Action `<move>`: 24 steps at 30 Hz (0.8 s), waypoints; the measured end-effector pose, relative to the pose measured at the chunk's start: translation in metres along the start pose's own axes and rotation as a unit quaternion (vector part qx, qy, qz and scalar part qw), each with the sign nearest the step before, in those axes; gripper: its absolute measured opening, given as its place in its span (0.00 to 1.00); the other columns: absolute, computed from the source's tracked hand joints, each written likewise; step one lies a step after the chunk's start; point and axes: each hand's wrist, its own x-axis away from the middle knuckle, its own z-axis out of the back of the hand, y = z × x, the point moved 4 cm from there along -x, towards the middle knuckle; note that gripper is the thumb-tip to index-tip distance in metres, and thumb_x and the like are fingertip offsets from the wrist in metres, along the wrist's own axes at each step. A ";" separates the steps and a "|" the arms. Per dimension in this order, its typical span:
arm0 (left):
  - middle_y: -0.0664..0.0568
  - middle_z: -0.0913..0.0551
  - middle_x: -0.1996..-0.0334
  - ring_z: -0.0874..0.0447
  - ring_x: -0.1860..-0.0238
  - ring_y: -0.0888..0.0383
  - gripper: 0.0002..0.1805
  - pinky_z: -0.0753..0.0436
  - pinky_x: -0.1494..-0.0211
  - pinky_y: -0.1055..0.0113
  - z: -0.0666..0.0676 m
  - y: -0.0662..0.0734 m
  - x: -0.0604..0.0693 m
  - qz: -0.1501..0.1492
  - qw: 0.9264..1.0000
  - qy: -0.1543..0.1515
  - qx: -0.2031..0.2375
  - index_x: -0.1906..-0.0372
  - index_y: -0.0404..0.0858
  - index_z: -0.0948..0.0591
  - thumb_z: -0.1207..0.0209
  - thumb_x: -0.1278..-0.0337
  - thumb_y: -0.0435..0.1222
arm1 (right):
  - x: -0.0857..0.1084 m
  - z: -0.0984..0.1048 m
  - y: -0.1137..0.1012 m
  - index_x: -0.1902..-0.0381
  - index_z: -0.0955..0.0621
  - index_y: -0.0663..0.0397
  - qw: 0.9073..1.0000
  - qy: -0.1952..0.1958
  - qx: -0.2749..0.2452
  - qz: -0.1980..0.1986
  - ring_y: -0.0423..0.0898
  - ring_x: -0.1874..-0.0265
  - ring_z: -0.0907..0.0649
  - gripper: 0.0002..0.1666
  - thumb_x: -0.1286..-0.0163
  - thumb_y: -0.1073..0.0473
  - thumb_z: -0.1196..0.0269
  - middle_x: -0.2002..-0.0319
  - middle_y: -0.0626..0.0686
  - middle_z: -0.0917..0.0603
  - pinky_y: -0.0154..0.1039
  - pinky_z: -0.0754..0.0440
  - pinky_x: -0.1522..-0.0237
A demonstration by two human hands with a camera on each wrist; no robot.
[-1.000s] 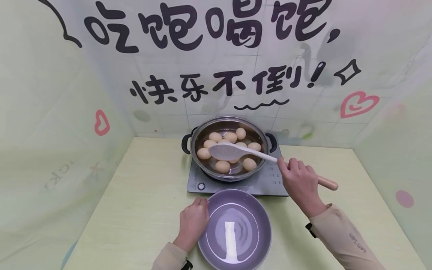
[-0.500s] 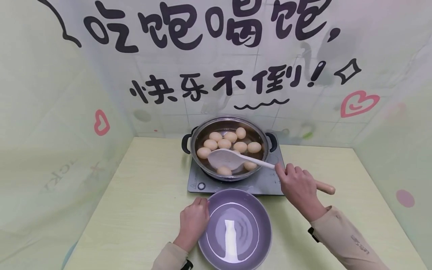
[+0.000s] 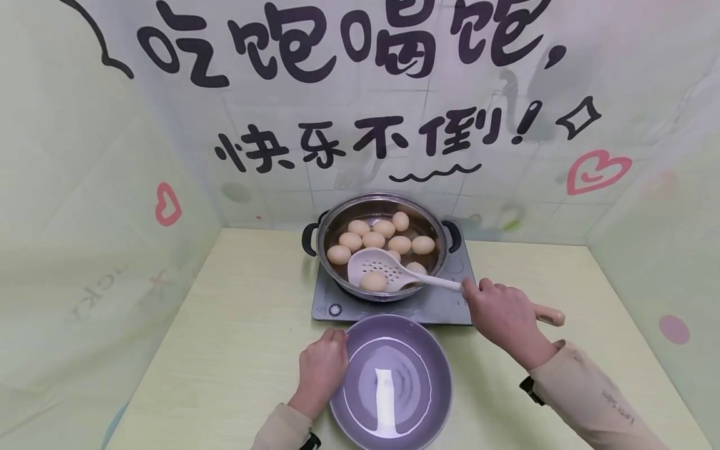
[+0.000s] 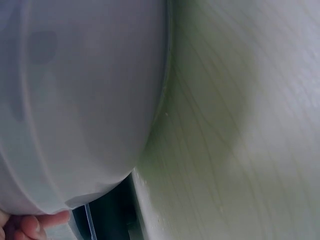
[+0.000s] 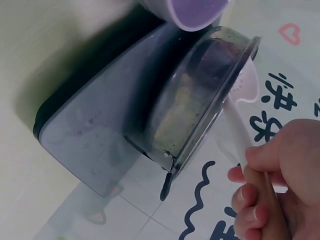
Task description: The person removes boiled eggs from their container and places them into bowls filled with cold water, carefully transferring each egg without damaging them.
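Observation:
My right hand [image 3: 506,319] grips a white slotted spoon [image 3: 444,282] by its wooden handle [image 5: 267,205]. The holed head lies over the front of a steel pot [image 3: 444,275], with one brown egg [image 3: 374,282] in it. Several more brown eggs [image 3: 423,244] sit in liquid in the pot, and the spoon partly covers two of them. My left hand [image 3: 323,369] holds the left rim of a purple bowl [image 3: 439,375] in front of the pot. In the left wrist view its curled fingers [image 4: 32,227] pinch the edge of the bowl, which has no eggs inside.
Under the pot is a grey induction cooker [image 3: 455,312] on a pale wooden table [image 3: 242,325]. The pot's black handles [image 3: 309,239] stick out to the left and right. A printed sheet [image 3: 253,200] with black writing hangs behind and at both sides.
The spoon's head has dipped into the pot's front and come up tilted with an egg in it. My right hand has moved slightly down and right. The left hand and bowl have stayed put.

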 end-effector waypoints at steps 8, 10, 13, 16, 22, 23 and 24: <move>0.52 0.24 0.81 0.32 0.91 0.59 0.07 0.32 0.90 0.69 0.001 -0.001 0.000 0.000 1.000 -0.001 -0.001 0.75 0.35 0.20 0.41 0.50 0.36 | -0.014 -0.003 0.011 0.84 0.35 0.51 0.986 -0.147 -0.050 -0.061 0.45 0.95 0.37 0.14 0.42 0.61 0.44 0.93 0.46 0.39 0.43 0.39 0.95; 0.52 0.25 0.81 0.31 0.91 0.58 0.07 0.32 0.90 0.68 0.001 -0.001 0.000 -0.001 1.000 0.003 -0.001 0.76 0.36 0.21 0.41 0.50 0.36 | -0.018 -0.004 0.014 0.84 0.35 0.49 0.978 -0.180 -0.073 -0.074 0.45 0.94 0.36 0.14 0.42 0.61 0.45 0.93 0.45 0.39 0.42 0.39 0.93; 0.52 0.26 0.82 0.31 0.91 0.56 0.07 0.32 0.91 0.67 0.001 -0.001 0.001 -0.002 1.000 0.010 -0.001 0.77 0.36 0.21 0.40 0.51 0.35 | -0.022 -0.005 0.017 0.84 0.33 0.47 0.961 -0.237 -0.109 -0.093 0.44 0.92 0.35 0.13 0.41 0.60 0.46 0.92 0.45 0.37 0.41 0.39 0.91; 0.52 0.26 0.82 0.31 0.91 0.56 0.06 0.32 0.91 0.66 0.002 -0.001 0.000 -0.007 1.000 0.018 0.001 0.77 0.36 0.21 0.40 0.52 0.35 | -0.024 -0.004 0.021 0.82 0.30 0.46 0.943 -0.283 -0.136 -0.112 0.43 0.89 0.33 0.12 0.39 0.58 0.47 0.90 0.45 0.34 0.40 0.38 0.89; 0.52 0.26 0.82 0.31 0.91 0.56 0.06 0.32 0.91 0.67 0.002 0.000 -0.001 -0.007 1.000 0.017 0.003 0.77 0.36 0.21 0.41 0.51 0.35 | -0.023 0.014 0.029 0.80 0.29 0.45 0.929 -0.299 -0.160 -0.144 0.42 0.88 0.33 0.12 0.37 0.56 0.47 0.89 0.44 0.34 0.38 0.39 0.86; 0.52 0.26 0.82 0.31 0.91 0.57 0.06 0.32 0.91 0.67 0.002 0.000 -0.001 -0.006 1.000 0.015 0.003 0.76 0.36 0.21 0.41 0.51 0.35 | -0.023 0.018 0.030 0.81 0.30 0.45 0.930 -0.297 -0.160 -0.146 0.42 0.88 0.34 0.12 0.37 0.56 0.47 0.89 0.44 0.34 0.38 0.40 0.86; 0.52 0.26 0.82 0.31 0.91 0.56 0.06 0.32 0.91 0.67 0.002 0.000 -0.001 -0.005 1.000 0.013 0.003 0.76 0.36 0.21 0.41 0.51 0.35 | -0.022 0.023 0.031 0.81 0.30 0.45 0.930 -0.295 -0.159 -0.147 0.42 0.88 0.34 0.12 0.37 0.56 0.47 0.89 0.44 0.35 0.37 0.40 0.86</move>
